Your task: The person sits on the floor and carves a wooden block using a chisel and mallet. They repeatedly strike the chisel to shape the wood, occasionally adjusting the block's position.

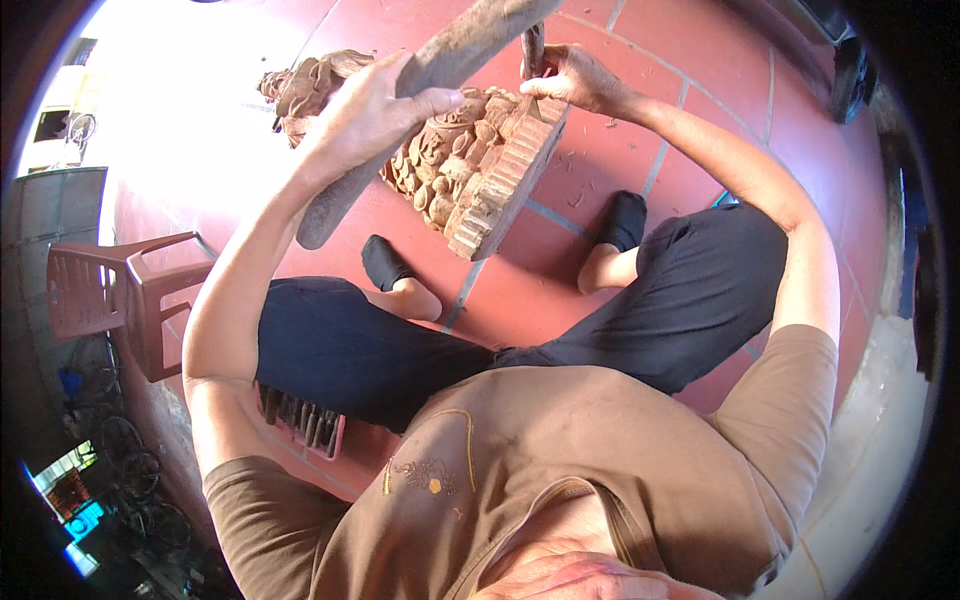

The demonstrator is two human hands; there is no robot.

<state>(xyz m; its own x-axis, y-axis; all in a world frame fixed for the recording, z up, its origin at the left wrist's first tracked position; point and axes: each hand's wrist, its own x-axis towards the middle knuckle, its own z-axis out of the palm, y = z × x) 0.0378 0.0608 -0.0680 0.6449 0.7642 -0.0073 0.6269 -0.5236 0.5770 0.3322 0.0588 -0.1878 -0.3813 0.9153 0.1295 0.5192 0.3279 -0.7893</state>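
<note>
My left hand is wrapped round a long, thick wooden club, which slants across the view and passes over the carving. In my right hand is a chisel, held upright with fingers and thumb round it. Its lower end meets the top edge of a carved brown wooden block, near the far right corner. Dense rounded figures in relief cover the block's face, and grooves run along its right border. The club hides part of the carving's left side. A knotty carved wooden piece shows beyond my left hand; whether it joins the block I cannot tell.
Wood chips lie on the red tiled floor. My feet flank the block. A brown plastic chair stands at the left. Beside my left thigh sits a pink tray of dark, rod-like tools. Bicycles show at lower left.
</note>
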